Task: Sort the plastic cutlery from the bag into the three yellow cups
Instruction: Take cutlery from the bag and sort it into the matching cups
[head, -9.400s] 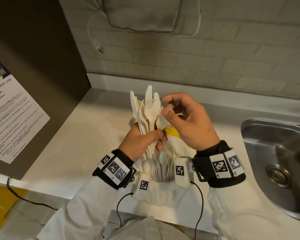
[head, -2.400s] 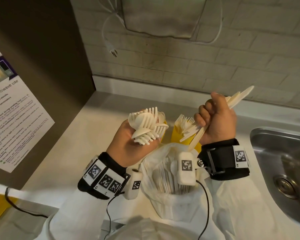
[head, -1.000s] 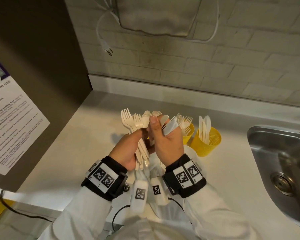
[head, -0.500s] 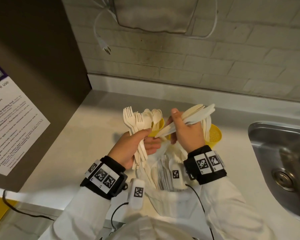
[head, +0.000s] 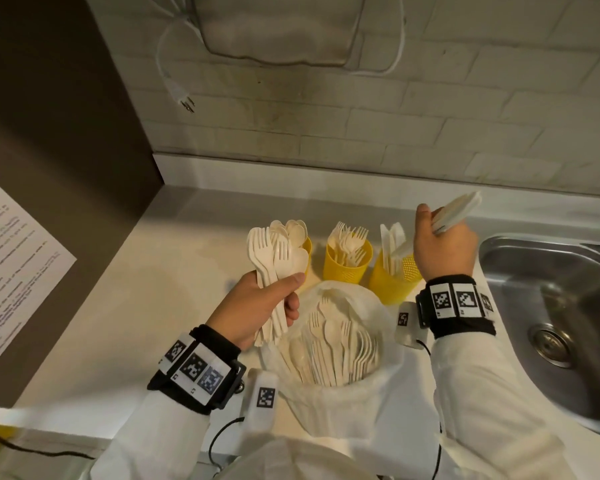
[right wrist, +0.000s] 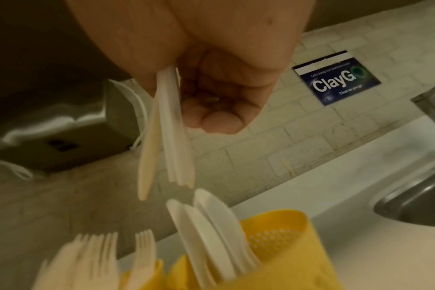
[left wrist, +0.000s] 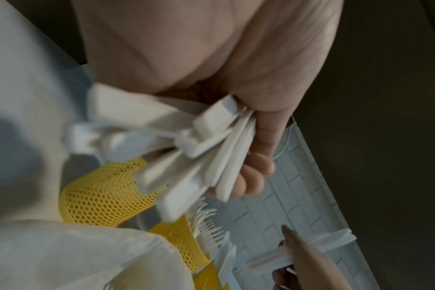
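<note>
Holding cutlery: the left hand (head: 257, 306) grips a bunch of forks and spoons (head: 274, 258) above the bag (head: 329, 386).
Knives (head: 456, 211): gripped in the right hand (head: 444, 247), over the right cup (head: 394, 280).
Cups: three in a row behind the bag, near the tabletop (head: 125, 306) back edge; the sink (head: 548, 306) is at right.

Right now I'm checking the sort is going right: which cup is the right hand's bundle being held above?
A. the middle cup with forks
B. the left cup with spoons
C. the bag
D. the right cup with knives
D: in the head view the right hand grips a bundle of knives just above the right yellow cup, which already holds knives, next to the sink.
</note>
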